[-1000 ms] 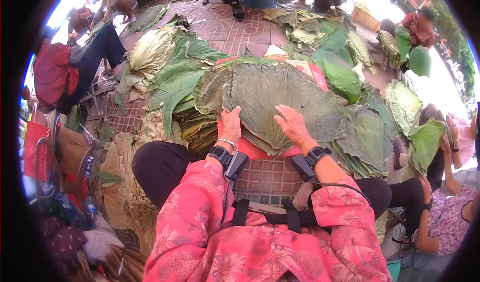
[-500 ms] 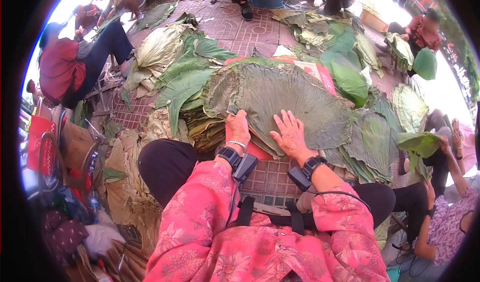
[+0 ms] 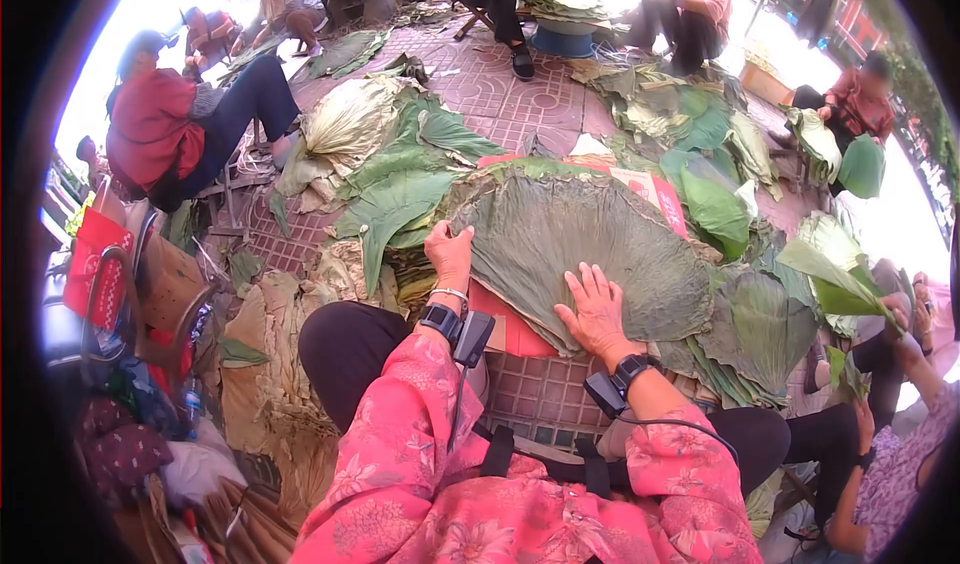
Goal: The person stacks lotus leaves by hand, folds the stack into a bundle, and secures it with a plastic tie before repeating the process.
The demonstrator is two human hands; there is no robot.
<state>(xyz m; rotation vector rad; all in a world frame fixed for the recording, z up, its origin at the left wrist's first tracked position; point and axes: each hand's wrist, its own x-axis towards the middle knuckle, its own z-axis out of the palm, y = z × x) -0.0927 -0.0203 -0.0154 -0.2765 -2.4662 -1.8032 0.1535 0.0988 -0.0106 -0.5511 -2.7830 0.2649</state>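
A large grey-green dried lotus leaf (image 3: 610, 229) lies spread out in front of me, on top of other leaves and a red board (image 3: 505, 322). My left hand (image 3: 450, 256) pinches its left edge between thumb and fingers. Lower on the same leaf rests my right hand (image 3: 598, 312), palm down, fingers stretched out flat near the front edge. What lies beneath the leaf is mostly hidden.
Green lotus leaves (image 3: 395, 219) and a pale dried bundle (image 3: 350, 124) lie left of the board. More leaves (image 3: 765, 329) are piled on the right. Brown leaves (image 3: 265, 384) cover the ground at left. Several people sit around, including a person in red (image 3: 155, 134).
My left hand has moved up and left along the leaf's edge and now pinches it. My right hand stays flat on the leaf. The whole view has shifted slightly.
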